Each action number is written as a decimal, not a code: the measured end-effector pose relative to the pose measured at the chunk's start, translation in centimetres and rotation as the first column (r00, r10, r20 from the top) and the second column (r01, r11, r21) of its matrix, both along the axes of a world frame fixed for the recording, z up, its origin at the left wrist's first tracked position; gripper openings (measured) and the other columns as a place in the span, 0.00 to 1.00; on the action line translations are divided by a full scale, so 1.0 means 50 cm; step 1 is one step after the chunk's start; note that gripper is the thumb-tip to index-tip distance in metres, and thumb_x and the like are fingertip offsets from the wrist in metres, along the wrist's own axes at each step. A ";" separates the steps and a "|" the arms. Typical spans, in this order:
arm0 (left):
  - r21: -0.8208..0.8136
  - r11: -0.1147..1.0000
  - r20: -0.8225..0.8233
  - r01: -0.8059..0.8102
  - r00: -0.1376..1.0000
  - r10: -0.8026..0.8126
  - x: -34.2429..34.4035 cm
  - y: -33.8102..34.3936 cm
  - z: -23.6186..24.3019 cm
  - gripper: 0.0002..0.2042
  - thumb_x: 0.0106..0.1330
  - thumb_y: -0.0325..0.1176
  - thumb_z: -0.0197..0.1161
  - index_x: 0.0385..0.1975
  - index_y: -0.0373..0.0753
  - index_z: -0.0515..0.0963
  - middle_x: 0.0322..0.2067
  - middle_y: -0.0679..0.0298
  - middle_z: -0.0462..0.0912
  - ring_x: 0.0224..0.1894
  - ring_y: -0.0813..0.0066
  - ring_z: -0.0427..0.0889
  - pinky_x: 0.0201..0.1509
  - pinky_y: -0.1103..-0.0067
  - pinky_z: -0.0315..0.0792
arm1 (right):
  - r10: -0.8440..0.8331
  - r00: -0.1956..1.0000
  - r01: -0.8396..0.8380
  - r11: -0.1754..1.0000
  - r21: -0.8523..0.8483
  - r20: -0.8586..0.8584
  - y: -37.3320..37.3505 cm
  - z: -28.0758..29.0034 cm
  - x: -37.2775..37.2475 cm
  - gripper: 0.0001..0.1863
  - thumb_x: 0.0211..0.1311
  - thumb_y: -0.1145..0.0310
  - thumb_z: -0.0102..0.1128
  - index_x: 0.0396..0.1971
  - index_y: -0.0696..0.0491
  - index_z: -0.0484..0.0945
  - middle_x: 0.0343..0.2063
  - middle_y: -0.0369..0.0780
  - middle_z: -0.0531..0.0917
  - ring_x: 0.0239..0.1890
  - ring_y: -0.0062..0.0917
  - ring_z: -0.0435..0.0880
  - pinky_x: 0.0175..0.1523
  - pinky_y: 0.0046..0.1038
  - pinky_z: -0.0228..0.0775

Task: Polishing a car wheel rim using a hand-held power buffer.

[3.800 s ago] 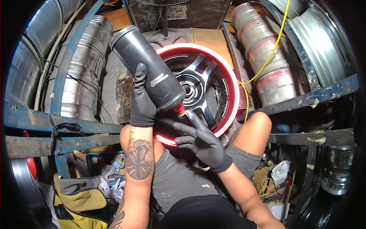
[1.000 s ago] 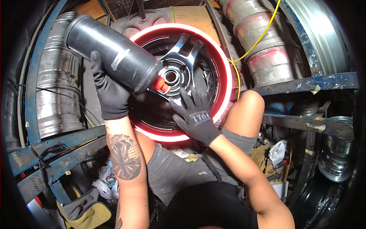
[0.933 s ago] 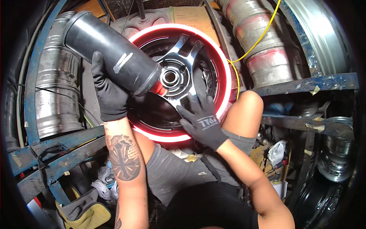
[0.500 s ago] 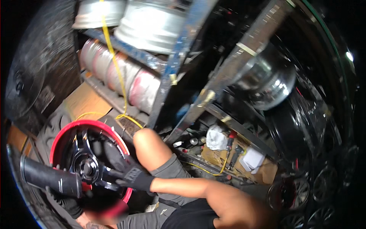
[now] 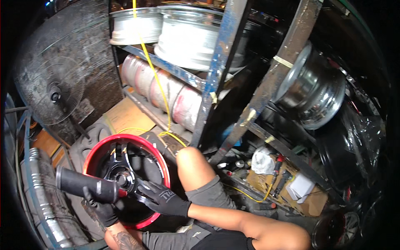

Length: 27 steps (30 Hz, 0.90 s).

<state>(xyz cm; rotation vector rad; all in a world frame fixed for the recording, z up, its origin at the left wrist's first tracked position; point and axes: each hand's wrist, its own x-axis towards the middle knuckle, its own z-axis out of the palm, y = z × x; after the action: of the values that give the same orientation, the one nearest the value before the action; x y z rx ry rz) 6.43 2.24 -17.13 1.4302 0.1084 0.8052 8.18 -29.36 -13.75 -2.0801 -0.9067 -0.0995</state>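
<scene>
A car wheel with a red rim (image 5: 163, 166) and black spokes lies tilted in front of my legs. My right hand (image 5: 166, 201), in a black glove, rests on one glossy spoke with its fingers stretched out. Across the wheel's left side lies a thick black cylinder (image 5: 85, 185), its right end close to the hub (image 5: 121, 179). My gloved left hand (image 5: 101, 209) grips this cylinder from below; one digit shows on its near side, while the other fingers are mostly hidden. A bit of red shows by the cylinder's right end.
Silver wheels (image 5: 187, 37) fill a blue metal rack (image 5: 210, 83) ahead. A standing fan (image 5: 55, 96) is at far left. A yellow hose (image 5: 160, 83) hangs down to the floor. Tools, a white cloth (image 5: 262, 161) and cardboard (image 5: 316, 204) lie right of my knee. One chrome wheel (image 5: 312, 89) hangs at right.
The whole view has shifted, so everything sits further right and the fan shows fully. My right hand stays on the spoke, and my left stays at the cylinder.
</scene>
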 end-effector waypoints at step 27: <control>-0.424 0.888 -0.051 0.176 0.975 -0.218 0.102 -0.104 0.114 0.32 0.76 0.55 0.60 0.71 0.39 0.68 0.62 0.56 0.80 0.60 0.62 0.81 0.71 0.65 0.71 | 0.822 0.018 0.444 0.504 0.741 -0.570 0.155 -0.030 -0.060 0.38 0.82 0.57 0.56 0.83 0.45 0.49 0.76 0.37 0.66 0.70 0.32 0.76 0.73 0.40 0.66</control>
<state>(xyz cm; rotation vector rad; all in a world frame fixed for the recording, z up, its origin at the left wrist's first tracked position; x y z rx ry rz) 11.54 -2.97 -11.43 1.0509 0.1945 0.5047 5.19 -21.60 -15.27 -0.4509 -0.0757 0.9360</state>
